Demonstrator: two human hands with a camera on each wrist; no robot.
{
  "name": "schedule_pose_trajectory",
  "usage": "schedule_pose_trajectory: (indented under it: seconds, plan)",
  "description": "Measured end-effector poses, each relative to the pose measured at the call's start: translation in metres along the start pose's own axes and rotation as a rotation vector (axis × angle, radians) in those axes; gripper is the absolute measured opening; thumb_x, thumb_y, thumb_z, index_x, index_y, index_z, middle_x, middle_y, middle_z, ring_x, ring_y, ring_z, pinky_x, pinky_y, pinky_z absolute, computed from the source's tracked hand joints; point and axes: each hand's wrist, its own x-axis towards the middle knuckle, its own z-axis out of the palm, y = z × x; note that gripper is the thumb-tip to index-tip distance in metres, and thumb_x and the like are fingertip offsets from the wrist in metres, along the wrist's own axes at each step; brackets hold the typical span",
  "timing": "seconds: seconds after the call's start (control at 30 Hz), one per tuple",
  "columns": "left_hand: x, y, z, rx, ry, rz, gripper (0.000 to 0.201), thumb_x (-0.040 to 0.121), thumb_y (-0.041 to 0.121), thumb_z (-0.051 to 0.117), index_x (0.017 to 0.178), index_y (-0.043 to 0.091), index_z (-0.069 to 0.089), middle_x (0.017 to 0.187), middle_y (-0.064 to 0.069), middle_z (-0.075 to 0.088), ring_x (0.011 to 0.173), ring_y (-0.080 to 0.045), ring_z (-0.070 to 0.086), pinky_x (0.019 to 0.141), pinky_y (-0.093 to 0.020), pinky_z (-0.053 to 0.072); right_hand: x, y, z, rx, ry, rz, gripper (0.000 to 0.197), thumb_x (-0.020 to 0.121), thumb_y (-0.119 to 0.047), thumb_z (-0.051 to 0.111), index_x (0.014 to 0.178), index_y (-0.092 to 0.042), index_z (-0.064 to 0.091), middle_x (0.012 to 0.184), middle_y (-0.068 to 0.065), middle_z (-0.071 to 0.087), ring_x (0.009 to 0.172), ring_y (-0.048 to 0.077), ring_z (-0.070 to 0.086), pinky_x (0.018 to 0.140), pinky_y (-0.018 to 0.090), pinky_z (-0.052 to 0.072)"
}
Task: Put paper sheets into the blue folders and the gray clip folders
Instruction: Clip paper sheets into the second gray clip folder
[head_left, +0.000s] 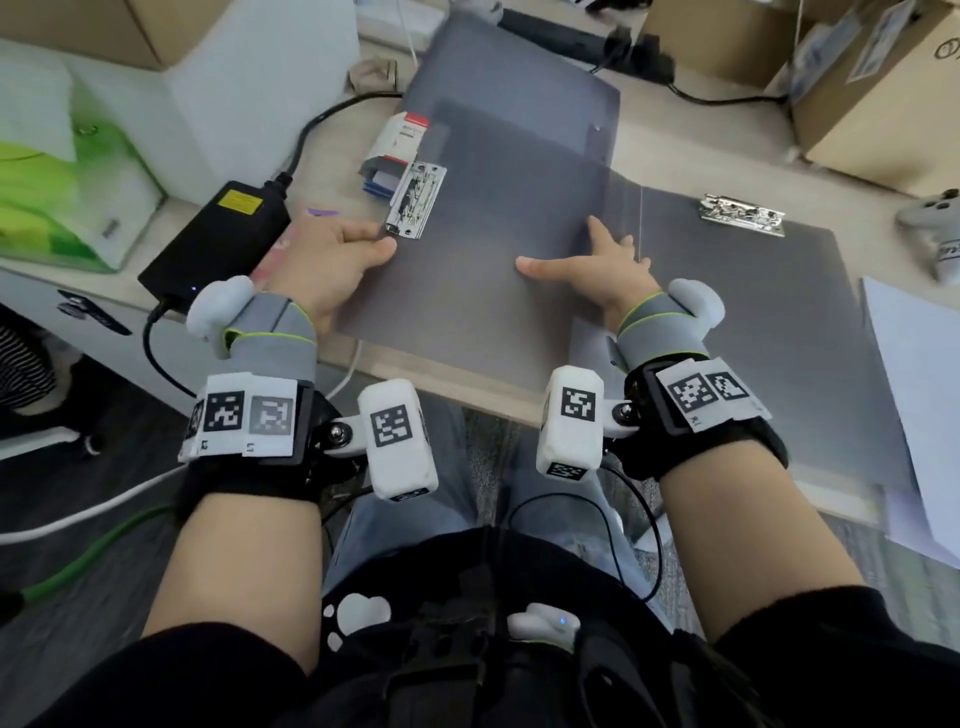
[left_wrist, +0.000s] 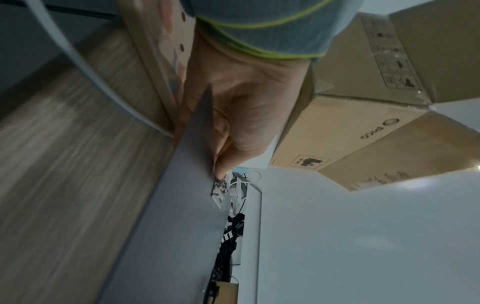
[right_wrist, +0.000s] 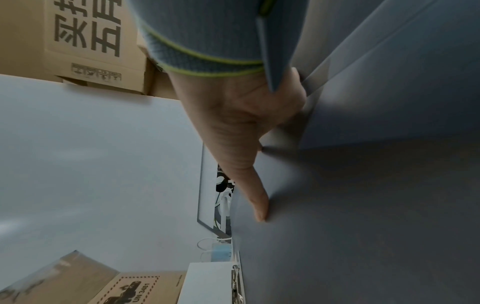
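Observation:
An open gray clip folder lies on the desk in front of me, its metal clip at the left edge and its cover spread away from me. My left hand pinches the folder's left edge just below the clip; the left wrist view shows that hand holding the thin gray edge. My right hand lies flat on the folder with fingers spread, and one straight finger presses the gray surface. A second gray clip folder with its own clip lies to the right. White paper sheets sit at the far right.
A black power adapter with a cable sits left of the folder, and a small card pack lies behind the clip. Cardboard boxes stand at the back right, a green box at the far left and a controller at the right edge.

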Motion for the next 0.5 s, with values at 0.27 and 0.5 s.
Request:
schedule_pose_trajectory:
  seconds: [0.27,0.5]
  plan:
    - [0.007,0.013,0.009,0.539,0.069,-0.003,0.027,0.097,0.029,0.042,0.079,0.014,0.054,0.078,-0.010,0.044,0.080,-0.017,0.036,0.053,-0.022,0.025,0.014,0.004,-0.005,-0.035,-0.035,-0.021,0.107,0.067,-0.058,0.074,0.150,-0.035,0.011,0.160,0.007,-0.005,0.147,0.033,-0.007,0.120,0.048,0.009]
    - [0.007,0.017,0.021,0.467,0.070,-0.048,0.038,0.079,0.023,0.059,0.115,0.010,0.064,0.116,-0.014,0.067,0.115,-0.030,0.058,0.089,-0.026,0.040,0.020,0.007,-0.021,-0.174,-0.040,-0.078,0.097,0.072,-0.047,0.075,0.150,-0.029,0.019,0.160,0.005,0.008,0.148,0.028,0.008,0.121,0.041,0.012]
